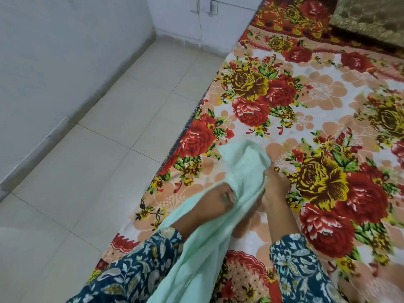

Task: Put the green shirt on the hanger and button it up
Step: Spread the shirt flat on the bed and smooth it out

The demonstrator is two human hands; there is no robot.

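Observation:
The pale green shirt (242,169) hangs bunched over the near edge of the flowered bed, its lower part trailing down between my arms. My left hand (215,199) grips the cloth from the left, fingers closed into the folds. My right hand (274,189) holds the same bunch from the right, close beside the left. Both hands are blurred by motion. No hanger shows in the view, and no buttons can be made out.
The bed (317,95) carries a sheet with red and yellow roses and fills the right half. Pale floor tiles (98,160) lie to the left, bounded by a white wall (54,51). A brownish pillow (369,16) sits at the far right corner.

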